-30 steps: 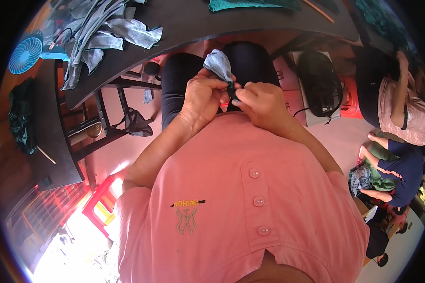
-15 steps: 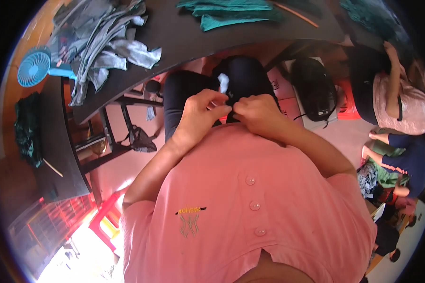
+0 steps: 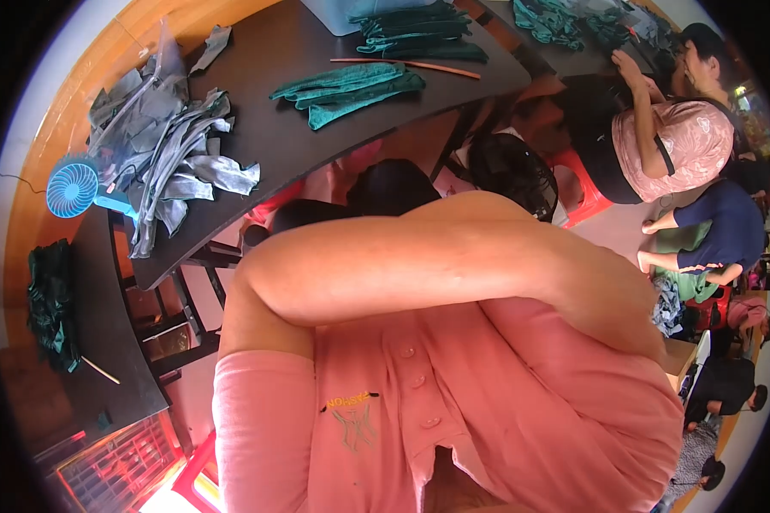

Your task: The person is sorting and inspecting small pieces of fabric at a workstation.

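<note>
Black smooth surface (image 3: 261, 64) lies beyond bare crossed forearms (image 3: 376, 261), which hide both hands; I cannot tell how open these are, or what they hold. Loose grey cloth strips (image 3: 222, 173) lie at its left end, flat teal cloth strips (image 3: 346, 90) nearer its middle. Careless forearm brush could perhaps drag strips down.

Blue fan (image 3: 72, 190), thin wooden stick (image 3: 445, 69) on the dark table (image 3: 265, 51).
</note>
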A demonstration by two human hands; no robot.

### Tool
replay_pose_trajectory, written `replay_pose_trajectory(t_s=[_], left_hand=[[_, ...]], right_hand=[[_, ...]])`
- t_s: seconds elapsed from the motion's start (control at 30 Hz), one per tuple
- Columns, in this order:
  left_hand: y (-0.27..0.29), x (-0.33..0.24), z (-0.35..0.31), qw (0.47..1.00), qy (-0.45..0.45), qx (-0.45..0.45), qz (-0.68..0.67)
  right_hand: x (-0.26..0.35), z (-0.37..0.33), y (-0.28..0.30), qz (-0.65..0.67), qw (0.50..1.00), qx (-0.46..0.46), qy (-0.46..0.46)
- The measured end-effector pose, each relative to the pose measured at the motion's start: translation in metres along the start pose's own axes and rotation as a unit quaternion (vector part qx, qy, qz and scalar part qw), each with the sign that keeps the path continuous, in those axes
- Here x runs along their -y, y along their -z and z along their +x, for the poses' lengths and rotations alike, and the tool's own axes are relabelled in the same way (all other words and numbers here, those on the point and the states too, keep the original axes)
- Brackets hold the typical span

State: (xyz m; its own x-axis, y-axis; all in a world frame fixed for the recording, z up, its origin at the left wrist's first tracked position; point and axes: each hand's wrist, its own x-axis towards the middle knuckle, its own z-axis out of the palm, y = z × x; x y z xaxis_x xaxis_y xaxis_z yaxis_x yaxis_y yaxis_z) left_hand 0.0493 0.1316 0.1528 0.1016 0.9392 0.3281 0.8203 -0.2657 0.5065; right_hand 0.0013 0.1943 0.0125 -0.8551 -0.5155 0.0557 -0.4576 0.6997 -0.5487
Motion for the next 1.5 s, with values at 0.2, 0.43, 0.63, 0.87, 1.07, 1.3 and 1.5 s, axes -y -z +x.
replay_pose_trajectory(t_s=[0.2, 0.43, 0.63, 0.87, 1.07, 1.3, 1.5], left_hand=[[-0.009, 0.026, -0.056, 0.941, -0.100, -0.269, -0.177], [-0.047, 0.034, -0.231, 0.682, 0.515, -0.314, -0.414], [-0.078, 0.094, -0.202, 0.529, 0.485, -0.385, -0.581], [-0.095, 0.117, -0.191, 0.545, 0.470, -0.386, -0.577], [-0.081, 0.101, -0.178, 0.556, 0.480, -0.435, -0.521], [-0.093, 0.101, -0.187, 0.676, 0.522, -0.345, -0.389], [-0.074, 0.088, -0.181, 0.534, 0.494, -0.414, -0.546]], right_hand=[[-0.010, 0.034, -0.024, 0.118, 0.990, 0.076, -0.009], [-0.010, -0.003, -0.023, 0.243, 0.970, 0.012, -0.023], [-0.001, -0.026, -0.033, 0.156, 0.979, -0.118, 0.052], [0.004, -0.049, -0.041, -0.005, 0.987, -0.144, 0.074], [0.005, -0.039, -0.049, -0.050, 0.985, -0.131, 0.097], [0.006, -0.041, -0.045, -0.052, 0.989, -0.103, 0.091], [-0.002, -0.031, -0.046, 0.447, 0.857, -0.111, -0.232]])
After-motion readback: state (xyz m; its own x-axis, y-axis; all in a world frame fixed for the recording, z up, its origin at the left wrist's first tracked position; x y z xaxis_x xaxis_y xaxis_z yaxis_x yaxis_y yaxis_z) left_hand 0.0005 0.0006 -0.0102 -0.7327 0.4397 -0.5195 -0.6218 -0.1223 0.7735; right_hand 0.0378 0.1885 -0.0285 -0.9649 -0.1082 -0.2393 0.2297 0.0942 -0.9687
